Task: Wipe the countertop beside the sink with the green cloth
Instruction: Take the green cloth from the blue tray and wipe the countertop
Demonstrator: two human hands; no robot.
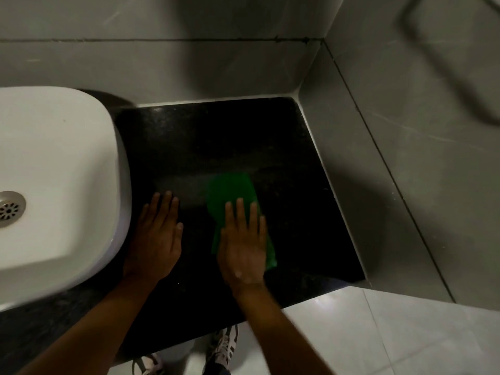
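The green cloth point(230, 190) lies flat on the black speckled countertop point(216, 136), right of the white sink point(54, 171). My right hand point(243, 244) presses flat on the cloth's near half, fingers spread and pointing away from me; the cloth's far end and right edge stick out beyond it. My left hand point(155, 236) rests palm down on the bare counter just beside the sink's rim, holding nothing. A faint wet streak shows on the counter left of the cloth.
Grey tiled walls point(392, 158) close off the counter at the back and right, meeting in a corner. The sink's metal drain point(9, 208) is at the far left. Light floor tiles point(378, 334) and my shoes point(224, 345) lie below the counter's front edge.
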